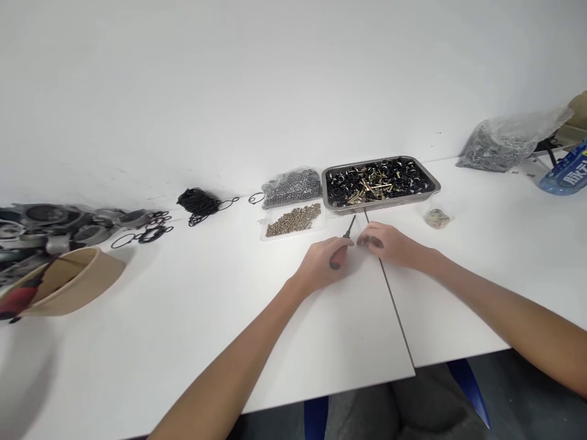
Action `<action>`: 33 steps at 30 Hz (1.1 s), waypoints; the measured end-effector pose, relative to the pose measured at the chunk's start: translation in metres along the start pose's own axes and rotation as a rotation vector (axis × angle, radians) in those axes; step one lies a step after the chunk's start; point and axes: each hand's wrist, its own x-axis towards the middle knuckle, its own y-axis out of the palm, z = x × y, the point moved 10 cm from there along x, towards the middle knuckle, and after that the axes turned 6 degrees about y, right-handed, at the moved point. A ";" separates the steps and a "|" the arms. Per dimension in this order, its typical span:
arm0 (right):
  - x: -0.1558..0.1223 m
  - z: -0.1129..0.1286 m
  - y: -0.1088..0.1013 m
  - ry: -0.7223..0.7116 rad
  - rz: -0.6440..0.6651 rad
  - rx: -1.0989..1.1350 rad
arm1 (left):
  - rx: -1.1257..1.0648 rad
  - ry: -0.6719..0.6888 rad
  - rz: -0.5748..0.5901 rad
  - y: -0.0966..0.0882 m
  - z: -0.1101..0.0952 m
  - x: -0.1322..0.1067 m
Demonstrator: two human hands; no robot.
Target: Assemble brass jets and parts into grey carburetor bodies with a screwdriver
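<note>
My left hand point(318, 263) is closed around the red and black handle of a screwdriver point(338, 258), whose dark shaft points up and away towards the metal tray. Close to its right, my right hand point(393, 245) pinches a small dark curved part point(375, 242), mostly covered by the fingers. The fingertips of the two hands are a short way apart, above the seam in the white table point(293, 342). Just beyond them lies the metal tray point(380, 206), filled with black ring-like parts and brass-coloured screws. A shallow clear tray point(316, 227) of small brass-coloured pieces sits beyond my left hand.
Behind the clear tray rests a bag of dark balls point(293, 186). Black rubber rings point(197, 201) lie further left, near grey round parts point(92, 232) and a tan bowl point(87, 284). On the right are a small clear bag point(436, 218), a larger bag of grey pieces point(495, 146) and a blue-labelled bottle point(568, 174).
</note>
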 end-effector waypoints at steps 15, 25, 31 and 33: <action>0.000 -0.001 0.001 0.008 0.003 -0.002 | 0.068 -0.081 -0.093 -0.013 0.006 -0.002; -0.001 0.002 0.000 0.019 0.013 -0.014 | 0.073 -0.113 0.015 -0.003 0.012 -0.002; -0.001 0.001 0.000 0.007 0.004 -0.012 | 0.042 -0.120 0.021 -0.002 0.014 -0.002; 0.000 0.001 0.000 0.004 0.003 -0.008 | 0.032 -0.126 0.023 -0.002 0.015 -0.002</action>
